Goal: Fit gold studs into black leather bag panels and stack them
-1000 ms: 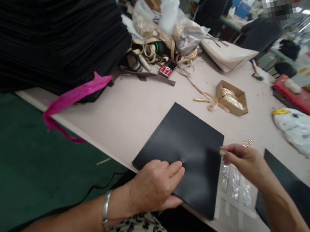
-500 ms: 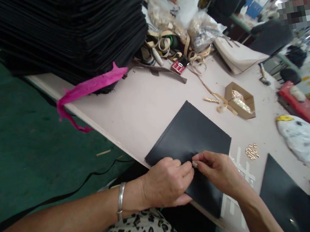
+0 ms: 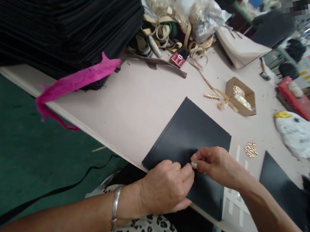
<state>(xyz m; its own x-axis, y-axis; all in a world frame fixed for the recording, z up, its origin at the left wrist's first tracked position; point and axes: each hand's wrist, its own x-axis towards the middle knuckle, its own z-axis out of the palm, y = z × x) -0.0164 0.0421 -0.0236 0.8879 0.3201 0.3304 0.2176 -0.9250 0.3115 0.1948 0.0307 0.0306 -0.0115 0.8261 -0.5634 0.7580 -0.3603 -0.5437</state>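
Observation:
A flat black panel, leather-like and smooth [image 3: 195,125], lies at the table's near edge under both hands. My left hand [image 3: 167,185], with a silver bangle at the wrist, is closed over the panel's near edge, fingers on top and thumb low at the border. My right hand [image 3: 216,165] rests over the panel's middle, thumb and forefinger pinched together against the left fingertips. Whatever lies in that pinch is too small and covered to make out. To the right is a little heap of gold-coloured metal pieces [image 3: 251,150].
A tall stack of black sheets [image 3: 68,35] stands at the back left, with a pink strip [image 3: 79,81] by it. An open cardboard box [image 3: 240,97] holds a bag of shiny bits. Another black panel [image 3: 281,185] lies right. Plastic bags [image 3: 299,134] sit farther right.
The view has shifted slightly, so the stack and pink strip appear farther left. Both hands stay together on the panel, with the right fingers moved very little.

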